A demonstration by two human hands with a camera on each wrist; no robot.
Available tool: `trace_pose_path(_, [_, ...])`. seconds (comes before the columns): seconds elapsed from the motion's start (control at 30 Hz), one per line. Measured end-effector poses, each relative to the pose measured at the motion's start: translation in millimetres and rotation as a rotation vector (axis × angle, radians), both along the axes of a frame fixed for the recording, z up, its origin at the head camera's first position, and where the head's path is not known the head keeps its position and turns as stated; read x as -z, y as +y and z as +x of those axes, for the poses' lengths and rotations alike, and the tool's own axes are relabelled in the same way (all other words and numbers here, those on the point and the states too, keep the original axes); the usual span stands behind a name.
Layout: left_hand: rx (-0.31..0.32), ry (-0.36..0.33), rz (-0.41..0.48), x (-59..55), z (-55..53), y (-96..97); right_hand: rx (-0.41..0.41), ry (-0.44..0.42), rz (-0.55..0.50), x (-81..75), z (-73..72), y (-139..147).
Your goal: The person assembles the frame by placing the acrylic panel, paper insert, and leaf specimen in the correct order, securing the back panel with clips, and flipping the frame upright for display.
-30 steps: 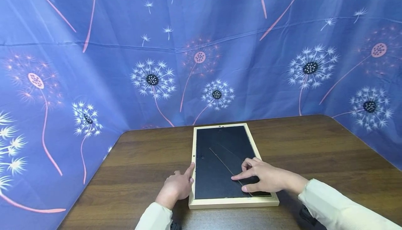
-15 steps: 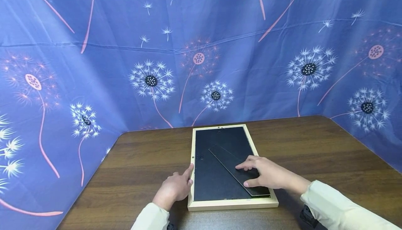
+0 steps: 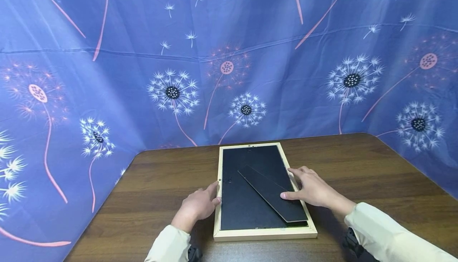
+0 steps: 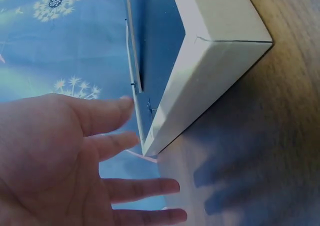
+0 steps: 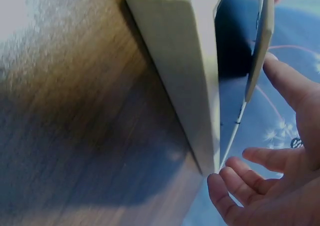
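Note:
A picture frame (image 3: 266, 233) with a pale wooden rim lies back side up on the table. Its black backing board (image 3: 237, 202) carries a black easel stand (image 3: 270, 193), whose near end is lifted off the board. My left hand (image 3: 198, 204) is at the left rim, fingers extended, and appears to touch it in the head view. My right hand (image 3: 315, 189) is over the right rim, its thumb on or close to the stand and its fingers by the rim's outer side. In the right wrist view the stand (image 5: 262, 46) shows a gap beneath it.
The brown wood-grain table (image 3: 164, 186) extends on both sides of the frame. A blue curtain (image 3: 286, 83) with dandelion prints hangs behind and to the sides. Dark straps (image 3: 352, 242) sit at the wrists, by the pale sleeves (image 3: 388, 230).
The easel stand's near end has risen from the backing board. My right hand has shifted from the stand toward the right rim, its fingers spreading. My left fingers have opened out along the left rim.

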State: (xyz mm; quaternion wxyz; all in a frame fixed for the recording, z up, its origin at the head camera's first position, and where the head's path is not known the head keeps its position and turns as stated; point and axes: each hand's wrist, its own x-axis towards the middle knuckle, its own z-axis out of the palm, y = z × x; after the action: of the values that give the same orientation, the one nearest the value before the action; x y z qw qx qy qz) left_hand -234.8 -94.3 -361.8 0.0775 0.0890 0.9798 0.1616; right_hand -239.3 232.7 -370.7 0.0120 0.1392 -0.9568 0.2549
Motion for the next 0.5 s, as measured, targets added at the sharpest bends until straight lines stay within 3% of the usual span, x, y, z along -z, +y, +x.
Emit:
trace_pose_path(0.2, [-0.008,-0.030,-0.015,2.2,-3.2,6.8,0.001,-0.065,-0.006,4.4,-6.5,6.3])
trace_pose_path(0.5, [-0.034,-0.051,-0.040,6.2,0.3,11.1,0.004,-0.170,0.039,6.1,-11.3,8.8])
